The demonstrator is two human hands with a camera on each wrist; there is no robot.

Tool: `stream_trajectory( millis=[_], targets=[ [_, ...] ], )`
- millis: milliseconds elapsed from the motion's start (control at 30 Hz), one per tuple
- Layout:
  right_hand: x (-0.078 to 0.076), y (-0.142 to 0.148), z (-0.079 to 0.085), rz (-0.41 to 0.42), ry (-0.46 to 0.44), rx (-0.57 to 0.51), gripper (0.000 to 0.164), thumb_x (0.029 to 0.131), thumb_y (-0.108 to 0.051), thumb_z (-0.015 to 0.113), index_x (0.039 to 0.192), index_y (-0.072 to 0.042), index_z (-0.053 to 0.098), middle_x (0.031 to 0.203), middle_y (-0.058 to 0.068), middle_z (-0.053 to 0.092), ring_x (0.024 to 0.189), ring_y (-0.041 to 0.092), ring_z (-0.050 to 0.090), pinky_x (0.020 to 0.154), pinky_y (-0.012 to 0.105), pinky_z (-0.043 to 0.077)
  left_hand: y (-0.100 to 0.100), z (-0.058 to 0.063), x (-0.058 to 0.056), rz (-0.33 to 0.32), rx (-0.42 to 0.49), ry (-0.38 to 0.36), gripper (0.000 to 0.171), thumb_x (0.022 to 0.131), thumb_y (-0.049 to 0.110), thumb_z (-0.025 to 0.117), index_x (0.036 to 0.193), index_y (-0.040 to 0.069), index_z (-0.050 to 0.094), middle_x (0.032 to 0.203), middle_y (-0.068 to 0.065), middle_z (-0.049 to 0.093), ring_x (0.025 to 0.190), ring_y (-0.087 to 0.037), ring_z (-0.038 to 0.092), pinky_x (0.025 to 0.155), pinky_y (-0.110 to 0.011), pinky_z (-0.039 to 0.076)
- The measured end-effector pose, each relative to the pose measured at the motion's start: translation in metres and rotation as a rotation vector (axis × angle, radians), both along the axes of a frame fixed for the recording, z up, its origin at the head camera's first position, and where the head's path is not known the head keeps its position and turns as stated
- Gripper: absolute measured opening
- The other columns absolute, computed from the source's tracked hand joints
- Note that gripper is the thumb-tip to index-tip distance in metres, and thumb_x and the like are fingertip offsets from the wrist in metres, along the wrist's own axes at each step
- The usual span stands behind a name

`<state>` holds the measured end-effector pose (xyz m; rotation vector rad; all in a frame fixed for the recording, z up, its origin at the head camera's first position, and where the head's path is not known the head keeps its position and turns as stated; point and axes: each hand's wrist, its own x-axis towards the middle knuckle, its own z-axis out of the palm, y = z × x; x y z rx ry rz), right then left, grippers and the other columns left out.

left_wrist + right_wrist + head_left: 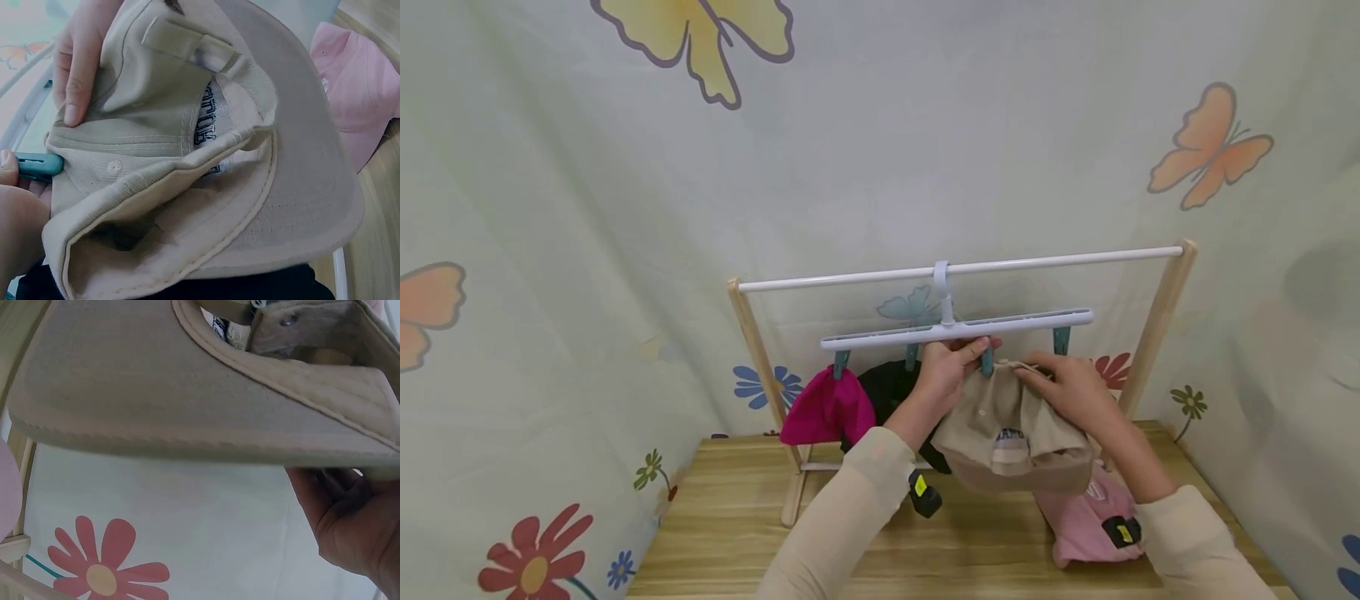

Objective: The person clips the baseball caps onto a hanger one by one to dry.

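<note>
A beige cap [1000,417] hangs upside-down-looking under the white clip hanger [887,337], its brim lowest. My left hand [943,371] pinches a teal clip [987,358] at the cap's upper edge. In the left wrist view, the left thumb lies on that clip [40,165], whose jaw end meets the fabric. My right hand [1071,392] holds the cap's upper right, fingers on its front [78,81]. From the right wrist view, the brim [144,387] hides part of the right hand [356,525].
A magenta cap [831,408] and a black cap [883,387] hang at left. Another teal clip [1061,340] is at right. The hanger hooks over a white rod [1067,262] on a wooden-legged rack. A pink cap [1078,521] lies on the wooden table [715,517].
</note>
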<state>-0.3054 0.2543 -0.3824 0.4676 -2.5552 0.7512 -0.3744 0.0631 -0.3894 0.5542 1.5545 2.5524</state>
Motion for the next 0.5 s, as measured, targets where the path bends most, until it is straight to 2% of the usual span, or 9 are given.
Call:
stream_trajectory(
  millis=[100,167,333,500],
  targets=[
    [0.0001,-0.0021,0.0033,0.022,-0.027,0.012,0.024,0.100,-0.028,0.067,0.112,-0.009,0.075,0.101,0.013,0.075,0.084,0.029,0.072,0.071,0.046,0.057,-0.0001,0.0003,0.0001,-0.003,0.010,-0.006,0.026,0.095,-0.003,0.066,0.120,-0.008,0.063,0.105,-0.018,0.074,0.100,-0.027,0.074,0.094,-0.040,0.057],
    [-0.0007,-0.0037,0.0041,0.020,-0.029,0.027,0.023,0.100,-0.029,0.066,0.110,-0.010,0.076,0.100,0.011,0.076,0.084,0.028,0.072,0.070,0.045,0.057,-0.0003,0.0002,0.0001,-0.004,0.018,-0.013,0.026,0.094,-0.003,0.066,0.119,-0.008,0.063,0.104,-0.016,0.074,0.100,-0.027,0.074,0.095,-0.040,0.056],
    [-0.0043,-0.0080,0.0028,-0.024,0.008,0.108,0.017,0.099,-0.029,0.067,0.098,-0.013,0.075,0.081,0.002,0.071,0.067,0.016,0.061,0.060,0.034,0.047,-0.0007,0.0003,0.0006,-0.015,0.020,-0.010,0.026,0.095,-0.003,0.066,0.120,-0.009,0.062,0.102,-0.013,0.074,0.101,-0.027,0.074,0.096,-0.041,0.056],
    [-0.0058,-0.0104,-0.0003,-0.057,0.057,0.131,0.017,0.099,-0.028,0.068,0.091,-0.014,0.072,0.067,-0.002,0.062,0.057,0.013,0.050,0.054,0.031,0.039,-0.0003,-0.0004,0.0014,-0.027,0.012,-0.008,0.027,0.096,-0.002,0.065,0.121,-0.010,0.061,0.103,-0.014,0.073,0.103,-0.028,0.073,0.096,-0.041,0.056]
  ],
)
